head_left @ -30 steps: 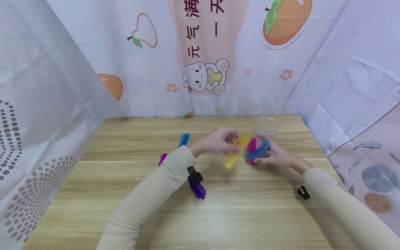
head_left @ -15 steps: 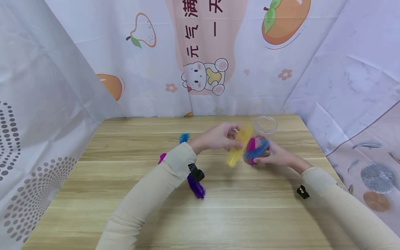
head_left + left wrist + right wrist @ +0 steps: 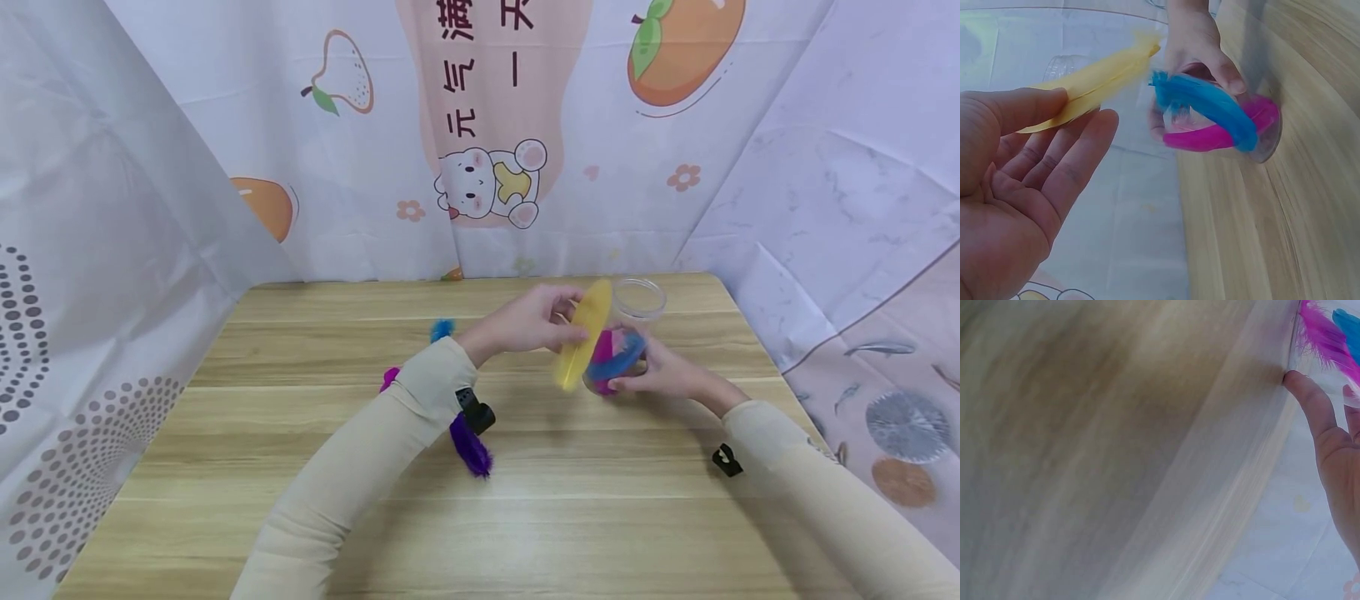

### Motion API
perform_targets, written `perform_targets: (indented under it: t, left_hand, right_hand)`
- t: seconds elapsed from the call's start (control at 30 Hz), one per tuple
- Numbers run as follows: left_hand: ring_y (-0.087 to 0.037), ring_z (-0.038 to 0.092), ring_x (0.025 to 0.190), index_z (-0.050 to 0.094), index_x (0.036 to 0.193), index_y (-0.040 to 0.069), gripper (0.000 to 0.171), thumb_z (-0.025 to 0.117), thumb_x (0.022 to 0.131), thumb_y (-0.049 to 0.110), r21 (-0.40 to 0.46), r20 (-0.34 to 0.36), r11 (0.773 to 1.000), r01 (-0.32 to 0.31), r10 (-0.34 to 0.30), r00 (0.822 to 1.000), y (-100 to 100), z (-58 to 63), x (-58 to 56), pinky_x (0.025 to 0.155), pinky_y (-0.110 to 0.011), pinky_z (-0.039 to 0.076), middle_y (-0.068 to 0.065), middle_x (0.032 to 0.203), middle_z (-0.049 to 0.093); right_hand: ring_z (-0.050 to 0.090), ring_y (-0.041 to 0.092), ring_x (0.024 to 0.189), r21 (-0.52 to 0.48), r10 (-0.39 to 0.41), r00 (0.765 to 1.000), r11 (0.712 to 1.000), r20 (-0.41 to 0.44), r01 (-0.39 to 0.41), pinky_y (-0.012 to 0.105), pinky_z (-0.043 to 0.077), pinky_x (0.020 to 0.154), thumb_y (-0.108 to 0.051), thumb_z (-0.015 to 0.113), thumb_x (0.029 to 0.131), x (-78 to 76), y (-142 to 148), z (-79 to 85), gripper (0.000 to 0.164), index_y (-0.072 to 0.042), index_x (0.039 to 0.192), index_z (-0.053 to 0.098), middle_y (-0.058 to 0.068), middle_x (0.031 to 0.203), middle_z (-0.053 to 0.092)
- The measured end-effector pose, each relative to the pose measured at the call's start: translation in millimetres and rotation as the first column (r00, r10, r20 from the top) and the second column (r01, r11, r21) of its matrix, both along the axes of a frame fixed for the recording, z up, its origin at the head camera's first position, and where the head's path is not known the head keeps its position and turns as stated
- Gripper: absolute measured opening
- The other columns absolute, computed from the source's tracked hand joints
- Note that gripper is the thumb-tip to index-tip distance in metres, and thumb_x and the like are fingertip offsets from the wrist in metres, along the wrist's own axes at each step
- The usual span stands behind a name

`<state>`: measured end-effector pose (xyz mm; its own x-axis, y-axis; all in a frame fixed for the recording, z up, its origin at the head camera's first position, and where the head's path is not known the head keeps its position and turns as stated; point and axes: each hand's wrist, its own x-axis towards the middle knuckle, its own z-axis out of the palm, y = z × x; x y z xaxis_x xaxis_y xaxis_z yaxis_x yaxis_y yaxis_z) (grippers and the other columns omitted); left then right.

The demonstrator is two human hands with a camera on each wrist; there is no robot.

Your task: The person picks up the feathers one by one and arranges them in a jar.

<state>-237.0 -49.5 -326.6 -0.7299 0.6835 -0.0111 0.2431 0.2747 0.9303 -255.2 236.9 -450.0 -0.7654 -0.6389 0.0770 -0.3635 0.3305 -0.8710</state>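
Your left hand [image 3: 534, 322] pinches yellow feather [image 3: 592, 312], long axis slanted, roughly alongside clear jar [image 3: 632, 318], just left of it; your right hand [image 3: 665, 373] grips jar low.

L hand [image 3: 528, 323] went up & to the R vs 1 sec ago. It took the yellow feather [image 3: 592, 315] w/ it. In the head view, the feather's top was lower than the clear jar's [image 3: 639, 317] rim b4; now it's up by the rim. Feather stands up more & looks longer. L sleeve [image 3: 360, 458] & blk wrist strap [image 3: 478, 412] went up a bit too.
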Motion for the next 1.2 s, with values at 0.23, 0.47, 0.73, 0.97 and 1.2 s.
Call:
perform_targets:
  t: [0.23,0.47,0.73,0.97,1.2]
  left_hand:
    - [-0.023,0.071,0.092,0.057,0.135,0.003,0.039,0.067,0.097,0.004,0.023,-0.010,1.000,-0.008,0.008,1.000,1,3.8,-0.3,0.072,-0.036,0.062,-0.013,0.105,0.070]
    - [-0.020,0.070,0.093,0.058,0.135,0.005,0.038,0.068,0.098,0.007,0.011,-0.022,0.999,-0.032,0.033,0.999,3,6.4,-1.0,0.072,-0.034,0.062,-0.009,0.104,0.068]
    - [-0.018,0.070,0.090,0.057,0.134,0.006,0.041,0.072,0.096,0.011,0.003,-0.042,0.999,-0.054,0.054,0.998,7,7.6,-0.5,0.073,-0.031,0.062,-0.006,0.101,0.069]
    - [-0.017,0.069,0.090,0.058,0.135,0.006,0.042,0.072,0.096,0.013,0.002,-0.054,0.998,-0.055,0.055,0.997,10,9.8,-0.8,0.076,-0.030,0.061,-0.005,0.102,0.070]
    - [-0.016,0.069,0.091,0.058,0.136,0.006,0.044,0.073,0.095,0.013,-0.007,-0.076,0.999,-0.054,0.053,0.996,16,13.8,-0.1,0.077,-0.028,0.060,-0.002,0.102,0.070]
  right_hand:
    - [0.049,0.037,0.127,-0.002,0.006,1.000,1.000,-0.001,-0.006,0.019,0.044,0.100,-0.004,0.085,0.082,-0.6,0,0.7,0.095,-0.011,0.153,0.022,0.019,0.138,0.049]
    - [0.048,0.036,0.129,0.014,-0.008,1.000,1.000,0.009,0.008,0.021,0.042,0.103,-0.005,0.085,0.082,0.1,-1,1.7,0.096,-0.011,0.153,0.021,0.018,0.141,0.047]
    - [0.045,0.036,0.132,0.038,-0.021,0.999,0.999,0.034,0.019,0.062,0.034,0.110,-0.009,0.084,0.084,0.2,-1,0.5,0.101,-0.016,0.157,0.015,0.018,0.145,0.043]
    - [0.045,0.038,0.132,0.046,-0.017,1.000,0.999,0.026,0.016,0.064,0.033,0.111,-0.011,0.084,0.084,0.3,0,-0.6,0.103,-0.019,0.158,0.013,0.018,0.146,0.042]
    - [0.049,0.039,0.130,0.031,-0.004,1.000,1.000,0.013,0.003,0.064,0.035,0.109,-0.008,0.084,0.084,0.2,0,-0.1,0.104,-0.018,0.158,0.012,0.020,0.145,0.044]
